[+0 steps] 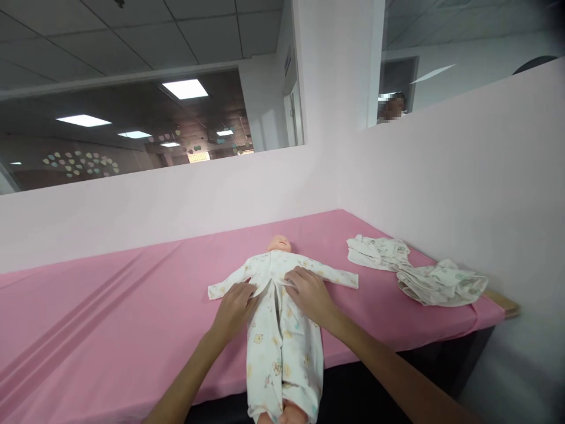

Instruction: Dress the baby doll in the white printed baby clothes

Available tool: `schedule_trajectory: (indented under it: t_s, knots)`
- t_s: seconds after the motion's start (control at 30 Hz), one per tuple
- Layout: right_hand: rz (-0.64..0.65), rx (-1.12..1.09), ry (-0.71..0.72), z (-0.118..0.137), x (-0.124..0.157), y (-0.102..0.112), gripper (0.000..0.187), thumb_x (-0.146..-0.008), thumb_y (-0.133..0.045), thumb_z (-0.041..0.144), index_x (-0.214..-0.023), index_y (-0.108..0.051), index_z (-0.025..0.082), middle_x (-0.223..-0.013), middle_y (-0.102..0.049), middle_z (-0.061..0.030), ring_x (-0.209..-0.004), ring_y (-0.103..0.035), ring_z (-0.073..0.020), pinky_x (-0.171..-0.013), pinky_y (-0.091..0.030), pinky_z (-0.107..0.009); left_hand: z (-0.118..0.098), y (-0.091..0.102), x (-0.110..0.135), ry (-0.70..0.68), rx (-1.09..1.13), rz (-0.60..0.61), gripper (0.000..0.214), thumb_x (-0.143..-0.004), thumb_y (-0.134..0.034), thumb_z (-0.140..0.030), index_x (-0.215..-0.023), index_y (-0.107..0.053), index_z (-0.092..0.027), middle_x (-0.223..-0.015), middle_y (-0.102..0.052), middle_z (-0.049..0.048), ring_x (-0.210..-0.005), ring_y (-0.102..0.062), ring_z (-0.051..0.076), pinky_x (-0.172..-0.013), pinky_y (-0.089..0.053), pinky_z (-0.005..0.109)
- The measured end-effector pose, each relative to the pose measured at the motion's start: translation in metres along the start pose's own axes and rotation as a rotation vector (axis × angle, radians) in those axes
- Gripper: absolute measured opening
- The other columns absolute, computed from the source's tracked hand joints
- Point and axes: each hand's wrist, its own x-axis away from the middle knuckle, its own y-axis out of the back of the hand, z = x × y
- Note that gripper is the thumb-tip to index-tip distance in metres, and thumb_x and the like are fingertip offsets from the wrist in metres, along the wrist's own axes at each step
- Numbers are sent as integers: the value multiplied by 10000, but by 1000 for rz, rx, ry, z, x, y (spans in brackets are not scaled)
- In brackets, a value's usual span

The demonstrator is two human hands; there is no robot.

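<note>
A baby doll (pixel 281 243) lies on its back, head toward the wall and feet over the table's near edge. It wears a white printed baby top (pixel 273 265) with both sleeves spread outward, and matching trousers (pixel 263 353) with a slit down the front middle. My left hand (pixel 235 307) has its fingers closed on the top's lower edge at the doll's left-of-picture side. Opposite it, my right hand (pixel 310 296) pinches the hem near the waist. Bare toes show below the trouser cuffs.
A pink sheet (pixel 132 306) covers the table, wrinkled on the left. Folded white printed clothes (pixel 441 284) lie at the right, by a white wall (pixel 463 176). Windows above the walls show other rooms, with a person (pixel 392 109) behind the right one.
</note>
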Motion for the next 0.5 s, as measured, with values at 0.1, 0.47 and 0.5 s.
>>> schedule_trajectory:
  t_s: [0.1,0.47,0.5]
  knots:
    - [-52,75,-143,-25,26,-5,242,-850,-467,146,-1050,-594,195,-973,-626,-57,-915,-548,-218,-789,-374,-314,5,-3,14,175,93,4,176,-913,-395,-271,-931,-561,-217,-905,-631,39,-905,-568,216,-757,-431,323]
    - [201,149,-504,-61,28,-31,465,-946,-329,462,-703,-620,192,-890,-698,-97,-916,-605,-277,-703,-343,-336,17,-14,9,393,366,5,339,-826,-510,-349,-1137,-552,-221,-1111,-602,56,-1000,-556,217,-847,-460,339]
    - [204,140,-490,-60,27,-32,465,-948,-329,438,-689,-627,193,-874,-704,-97,-910,-609,-276,-693,-340,-331,18,-13,11,394,412,40,418,-805,-552,-381,-1190,-537,-218,-1135,-598,64,-1023,-555,225,-854,-465,337]
